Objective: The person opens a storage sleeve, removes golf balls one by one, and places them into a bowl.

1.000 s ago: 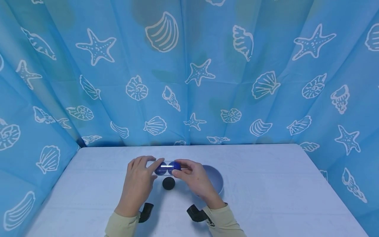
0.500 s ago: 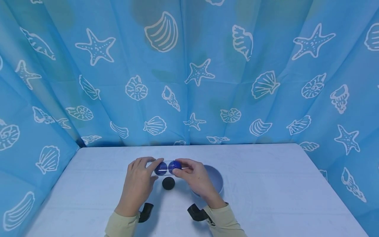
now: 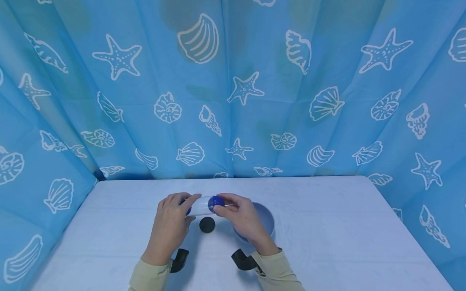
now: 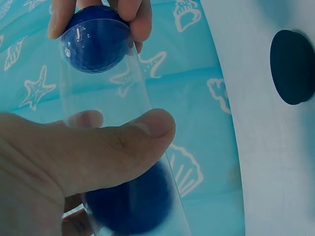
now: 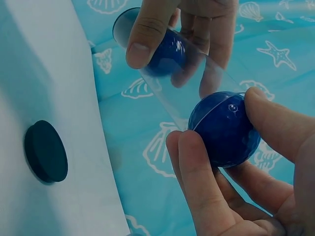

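My left hand (image 3: 170, 222) grips a clear plastic tube (image 3: 200, 206), right hand (image 3: 243, 215) pinches a glossy blue ball (image 5: 225, 130), and wrist cams catch another blue ball (image 4: 132, 202) head cam mostly misses.

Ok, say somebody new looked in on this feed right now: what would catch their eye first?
Probably the two shiny blue balls: one half out of the clear tube's end, pinched by the right hand, the other inside, where the left hand grips. Then the bright blue seashell curtain behind the table, and the black disc lying on the white tabletop.
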A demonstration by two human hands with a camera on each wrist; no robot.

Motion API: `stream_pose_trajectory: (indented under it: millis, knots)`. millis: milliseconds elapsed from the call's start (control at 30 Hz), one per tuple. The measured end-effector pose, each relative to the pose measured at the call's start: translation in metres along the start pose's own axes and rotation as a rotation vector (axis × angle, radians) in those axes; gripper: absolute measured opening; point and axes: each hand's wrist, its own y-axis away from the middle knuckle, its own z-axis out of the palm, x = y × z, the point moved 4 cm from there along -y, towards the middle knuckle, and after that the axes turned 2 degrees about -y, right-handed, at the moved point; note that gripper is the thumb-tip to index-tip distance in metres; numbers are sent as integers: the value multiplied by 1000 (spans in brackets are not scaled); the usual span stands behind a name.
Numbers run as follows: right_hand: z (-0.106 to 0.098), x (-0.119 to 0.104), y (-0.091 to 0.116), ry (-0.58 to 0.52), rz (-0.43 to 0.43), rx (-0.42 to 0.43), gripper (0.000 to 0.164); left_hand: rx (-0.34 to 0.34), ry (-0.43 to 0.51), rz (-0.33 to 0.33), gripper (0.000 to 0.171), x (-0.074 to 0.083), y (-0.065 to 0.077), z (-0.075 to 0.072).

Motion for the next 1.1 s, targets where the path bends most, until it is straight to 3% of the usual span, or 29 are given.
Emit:
stream_pose_trajectory:
  millis: [600,1100]
  knots:
    - [-12,-2,1,122,15,85,55,6,11,-11,66,-3,0,1]
    - [-21,-3,3,177,15,88,52,-6,14,-11,65,-3,0,2]
